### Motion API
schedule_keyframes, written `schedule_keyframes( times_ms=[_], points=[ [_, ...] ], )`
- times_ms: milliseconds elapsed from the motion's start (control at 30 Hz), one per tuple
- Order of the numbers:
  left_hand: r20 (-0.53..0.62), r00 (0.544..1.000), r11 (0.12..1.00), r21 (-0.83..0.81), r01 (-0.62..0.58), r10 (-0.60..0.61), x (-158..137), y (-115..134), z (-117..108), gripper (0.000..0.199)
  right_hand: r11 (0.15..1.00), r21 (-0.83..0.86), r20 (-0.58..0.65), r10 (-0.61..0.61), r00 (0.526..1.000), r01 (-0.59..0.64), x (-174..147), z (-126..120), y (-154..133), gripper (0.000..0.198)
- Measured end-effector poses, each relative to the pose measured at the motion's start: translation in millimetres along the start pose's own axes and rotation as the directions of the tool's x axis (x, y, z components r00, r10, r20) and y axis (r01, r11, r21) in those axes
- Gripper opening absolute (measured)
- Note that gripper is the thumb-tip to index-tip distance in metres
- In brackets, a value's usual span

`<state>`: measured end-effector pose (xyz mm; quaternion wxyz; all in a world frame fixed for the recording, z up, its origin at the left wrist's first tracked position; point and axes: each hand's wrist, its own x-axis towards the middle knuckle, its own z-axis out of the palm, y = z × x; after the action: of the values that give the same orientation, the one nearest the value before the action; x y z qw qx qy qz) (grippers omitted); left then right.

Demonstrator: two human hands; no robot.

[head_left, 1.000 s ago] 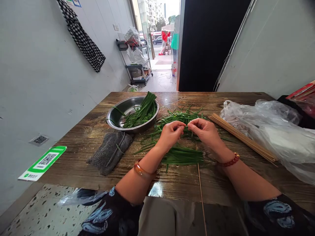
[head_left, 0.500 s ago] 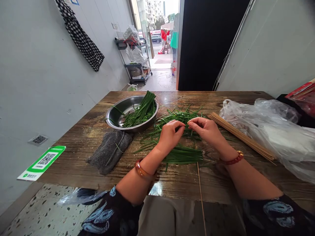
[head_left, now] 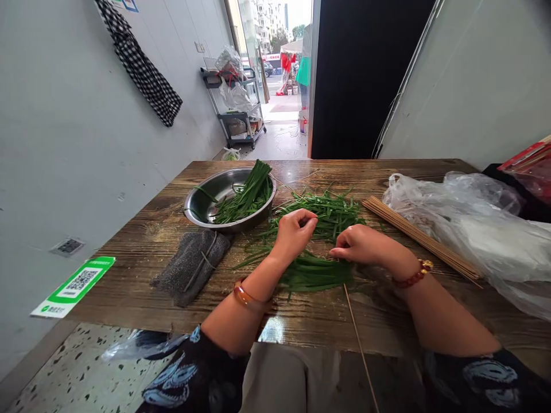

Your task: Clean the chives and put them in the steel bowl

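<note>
Green leaves [head_left: 316, 276] lie bunched before me, a stick [head_left: 359, 339] running from their near edge toward my lap. My right hand [head_left: 360, 244] pinches near their right end; my left hand [head_left: 293, 231] hovers, finger and thumb together. Whether either holds anything, I can't tell. I'm probably arranging leaves; the next move calls for a fine, steady pinch.

1. Deep green leaves [head_left: 316, 274] brighten a brown table [head_left: 157, 226] streaked with dark wood grain.
2. Tan sticks [head_left: 415, 238] contrast with a translucent whitish plastic bag [head_left: 486, 229].
3. Black sleeves [head_left: 178, 376] display pale blue motifs, beside an amber bangle [head_left: 241, 295] and a dark red beaded bracelet [head_left: 408, 281].
4. Black-and-white checks cover a cloth [head_left: 144, 71]; green frames a white QR card [head_left: 64, 295].
</note>
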<state>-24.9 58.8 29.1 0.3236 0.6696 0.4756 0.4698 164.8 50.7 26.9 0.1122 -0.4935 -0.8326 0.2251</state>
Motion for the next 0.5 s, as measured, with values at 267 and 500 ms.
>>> schedule_keyframes(
  times_ms=[267, 500],
  points=[
    [-0.009, 1.0, 1.0, -0.001, -0.003, 0.003, 2, -1, 0, 0.011, 0.996, 0.075, -0.062, 0.044, 0.997, -0.04, 7, 7, -6, 0.019],
    [-0.019, 1.0, 1.0, 0.003, -0.007, 0.007, 3, -4, -1, 0.012, 0.98, 0.196, 0.0, 0.026, 1.0, -0.026, 10, 11, -7, 0.031]
  ],
)
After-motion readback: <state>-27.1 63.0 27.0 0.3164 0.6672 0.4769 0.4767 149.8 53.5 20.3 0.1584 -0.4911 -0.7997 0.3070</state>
